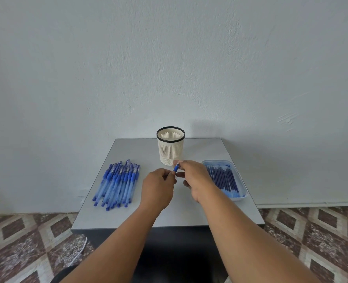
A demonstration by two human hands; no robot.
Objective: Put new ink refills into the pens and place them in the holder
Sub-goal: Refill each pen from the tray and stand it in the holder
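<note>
Grey table [128,152] at centre frame: my left hand [158,188] and right hand [193,176] both pinched one blue pen [176,168]; holder [170,147] looked empty behind, pen pile [118,182] left, refill tray [241,198] right, so nearly everything remained.

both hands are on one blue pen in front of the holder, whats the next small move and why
Probably pull or twist the blue pen apart: the left hand and right hand pinch it between them, the cream slotted pen holder looks empty, and the dark blue refills lie beside the right hand.
</note>
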